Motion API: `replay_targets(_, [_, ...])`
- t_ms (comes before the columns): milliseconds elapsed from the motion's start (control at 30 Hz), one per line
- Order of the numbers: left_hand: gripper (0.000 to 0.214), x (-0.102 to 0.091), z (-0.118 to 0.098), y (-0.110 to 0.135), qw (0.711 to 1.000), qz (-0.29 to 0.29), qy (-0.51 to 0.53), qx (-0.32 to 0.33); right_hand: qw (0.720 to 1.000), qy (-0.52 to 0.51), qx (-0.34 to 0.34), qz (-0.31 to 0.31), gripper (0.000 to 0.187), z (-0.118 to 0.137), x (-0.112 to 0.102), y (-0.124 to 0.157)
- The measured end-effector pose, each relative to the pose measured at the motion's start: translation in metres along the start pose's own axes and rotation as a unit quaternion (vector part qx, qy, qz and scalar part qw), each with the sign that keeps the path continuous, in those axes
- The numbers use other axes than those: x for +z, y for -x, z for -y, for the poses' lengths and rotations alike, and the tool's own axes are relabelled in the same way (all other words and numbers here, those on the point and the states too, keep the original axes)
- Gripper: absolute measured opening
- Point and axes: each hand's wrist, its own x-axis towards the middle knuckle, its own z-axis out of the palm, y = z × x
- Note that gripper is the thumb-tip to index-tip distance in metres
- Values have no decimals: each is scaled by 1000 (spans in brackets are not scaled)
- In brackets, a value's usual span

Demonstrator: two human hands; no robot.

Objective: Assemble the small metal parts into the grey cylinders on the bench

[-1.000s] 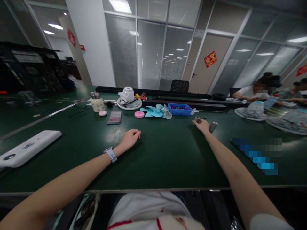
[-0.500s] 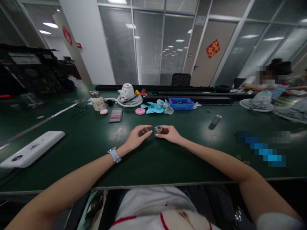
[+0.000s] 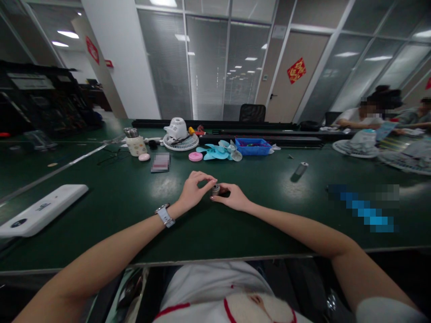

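The small motor (image 3: 216, 189) sits at the centre of the frame, low over the green table (image 3: 235, 224), caught between both of your hands. Your right hand (image 3: 233, 198) lies on the tabletop with its fingers curled around the motor's dark body, which seems to steady it against the surface. Your left hand (image 3: 193, 189) arches over from the left, thumb and forefinger pinched onto the grey end that faces it, the other fingers lifted clear; a grip that fine suits a part this small. A wristwatch (image 3: 165, 215) shows on your left wrist. Right of centre a second metal cylinder (image 3: 301, 168) lies alone, well apart from your hands. Above centre, loose parts are lined up out of the way: a pink disc (image 3: 195, 156), pale blue fan blades (image 3: 218, 151), a blue tray (image 3: 253, 146) and a white fan grille (image 3: 181, 142).
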Motion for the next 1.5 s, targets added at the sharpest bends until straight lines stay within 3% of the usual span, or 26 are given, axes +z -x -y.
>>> replay_targets(100, [32,-11,5,0,1000,-13,-20,-15,1000,3,6,-3,38,2,1,1])
replay_targets(200, [30,-20,23,1,997,44,-55,-30,1000,8,15,-26,42,1,0,4])
replay_targets(300, [28,-21,40,1,990,108,-72,-62,997,4,38,-70,43,-10,-16,4])
replay_targets(433, [25,-15,46,1,984,150,-66,-73,975,51,67,-203,44,-48,-74,-9])
replay_targets(567, [28,-13,46,2,983,151,-63,-78,894,220,159,-356,33,-96,-153,-25])
replay_targets(667, [35,-13,47,2,985,144,-60,-78,836,302,249,-385,29,-124,-198,-27])
replay_targets(733, [40,-12,48,1,987,124,-61,-88,813,311,290,-397,28,-139,-215,-24])
replay_targets(867, [46,-10,48,1,989,52,-60,-124,809,299,319,-392,33,-156,-225,-14])
replay_targets(933, [45,-10,47,1,988,22,-46,-144,811,299,314,-393,42,-155,-221,-12])
replay_targets(1000, [42,-9,46,1,986,-8,-23,-165,794,320,289,-429,61,-144,-208,-12])
replay_targets(1067, [38,-9,46,1,983,-40,-1,-181,781,354,228,-461,73,-121,-184,-15])
replay_targets(1100, [36,-9,47,1,981,-51,8,-187,790,365,184,-457,72,-107,-168,-17])
replay_targets(1167, [33,-9,48,1,979,-63,16,-195,849,352,81,-384,56,-75,-129,-21])
replay_targets(1233, [32,-9,49,1,978,-66,18,-198,934,279,-7,-223,43,-45,-86,-24])
replay_targets(1267, [32,-8,50,1,978,-66,20,-197,964,233,-28,-126,42,-33,-66,-25])
replay_targets(1333, [31,-8,51,2,979,-64,25,-191,986,167,-30,6,46,-16,-29,-30])
replay_targets(1367, [31,-7,50,2,980,-62,27,-188,987,153,-23,42,48,-12,-14,-33])
replay_targets(1500, [28,-6,48,1,982,-59,24,-177,982,179,-7,55,32,-10,16,-45])
